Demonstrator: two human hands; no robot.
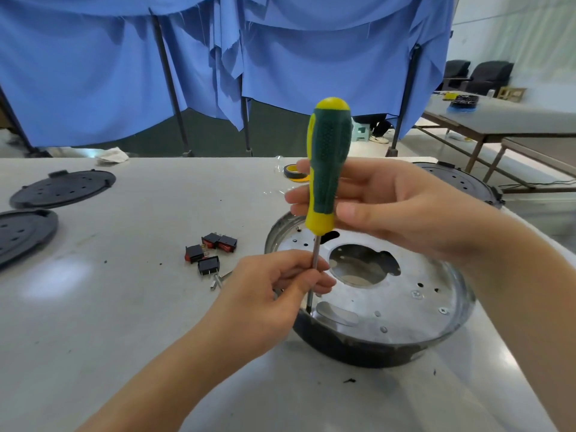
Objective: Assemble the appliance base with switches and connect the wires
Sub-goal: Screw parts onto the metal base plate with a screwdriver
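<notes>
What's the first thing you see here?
A green and yellow screwdriver stands upright in the middle, the right hand on its handle, the left hand pinching its shaft. Its tip meets the round metal base. Small black switches lie left of it.

1 screwdriver [327, 169], 1 metal base [389, 307], 3 black covers [62, 188], 3 rocker switches [208, 252], 1 tape roll [294, 172], 2 hands [274, 294].

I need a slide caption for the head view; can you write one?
Right hand holds an upright screwdriver, left hand pinching its shaft, over the metal appliance base.
</notes>
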